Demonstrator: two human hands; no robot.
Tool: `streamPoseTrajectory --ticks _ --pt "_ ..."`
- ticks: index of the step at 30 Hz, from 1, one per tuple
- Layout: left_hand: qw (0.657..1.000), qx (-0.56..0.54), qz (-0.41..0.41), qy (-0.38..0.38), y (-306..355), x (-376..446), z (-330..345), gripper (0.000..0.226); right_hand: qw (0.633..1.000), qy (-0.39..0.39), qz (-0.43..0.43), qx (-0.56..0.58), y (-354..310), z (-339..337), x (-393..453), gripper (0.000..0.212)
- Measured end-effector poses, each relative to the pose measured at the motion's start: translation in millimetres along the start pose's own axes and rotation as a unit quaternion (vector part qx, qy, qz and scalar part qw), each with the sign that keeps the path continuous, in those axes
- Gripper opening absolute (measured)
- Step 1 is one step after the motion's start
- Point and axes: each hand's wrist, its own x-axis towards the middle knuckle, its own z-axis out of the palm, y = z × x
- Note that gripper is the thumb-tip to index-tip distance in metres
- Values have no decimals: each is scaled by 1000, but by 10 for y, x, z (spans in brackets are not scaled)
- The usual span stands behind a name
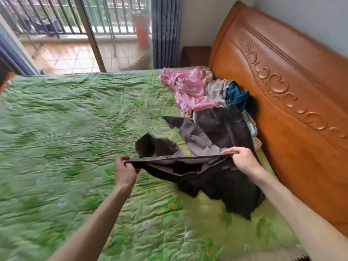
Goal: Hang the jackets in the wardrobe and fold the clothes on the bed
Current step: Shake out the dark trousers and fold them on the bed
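A dark grey garment (212,178) is stretched between my hands above the green quilted bed (66,129). My left hand (125,171) grips one end of its upper edge, and my right hand (243,161) pinches the other end. The rest of the garment hangs down and trails onto the bed, with a sleeve or leg (190,136) lying behind it. Against the headboard lies a pile of clothes: a pink garment (190,89), a cream one (214,91), a teal one (237,97) and another dark piece (224,125).
The carved orange wooden headboard (282,87) runs along the right side. A dark bedside table (195,55) stands in the far corner beside a grey curtain (165,31). A glass sliding door (90,34) opens onto a tiled balcony beyond the bed.
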Motion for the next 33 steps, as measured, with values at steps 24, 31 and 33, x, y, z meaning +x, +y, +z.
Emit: streamPoseTrajectory --ticks 24,31,33 --pt "998 -60 -32 13 1361 -748 -594 34 885 3 -175 -432 -810 -853 -197 26" --pt "996 -56 39 53 1587 -761 -967 17 898 -148 -103 -401 -1182 -842 -278 36" --pt "998 8 55 28 1595 -656 -1192 15 913 -168 -93 -361 -1257 -814 -290 44"
